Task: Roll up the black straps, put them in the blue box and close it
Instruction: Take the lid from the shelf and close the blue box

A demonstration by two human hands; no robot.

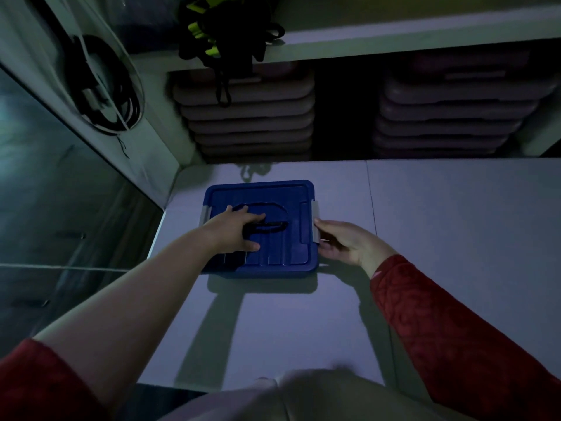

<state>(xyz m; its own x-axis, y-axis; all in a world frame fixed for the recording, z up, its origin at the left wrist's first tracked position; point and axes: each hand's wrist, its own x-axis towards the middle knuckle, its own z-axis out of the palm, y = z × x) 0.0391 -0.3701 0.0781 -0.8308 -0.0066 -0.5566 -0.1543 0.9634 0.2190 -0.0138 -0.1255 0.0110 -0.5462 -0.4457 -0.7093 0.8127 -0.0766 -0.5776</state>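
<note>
Blue box (273,202): sits with its lid on, on the pale table (455,238), toward the far left part of it; the lid has a raised rim and moulded grooves; a dark handle (268,228) lies flat across the middle of the lid
Grey latches: one on the left edge of the box (205,211), one on the right edge (316,221); whether either is snapped down I cannot tell
Left hand (235,230): lies palm down on the lid, fingers spread and flat, thumb toward the near side; the fingertips reach the handle; it grips nothing; the forearm is bare, with a red sleeve (39,381) pushed up near the elbow
Right hand (349,241): at the right edge of the box, fingers loosely curled, fingertips touching the right latch; not closed round it; the red sleeve (455,329) covers this arm to the wrist
Black straps: none in sight on the table; the shut lid hides the inside of the box
Table: pale and flat, with a seam running front to back just right of the box; shadows of both arms fall on it
Behind the table: two stacks of dull pinkish step platforms (249,117) under a white shelf (394,34)
On the shelf: a dark bundle with yellow-green parts (224,34), one strap end hanging over the edge
Left wall: coiled black cord (103,83) hanging up; dim light throughout
</note>
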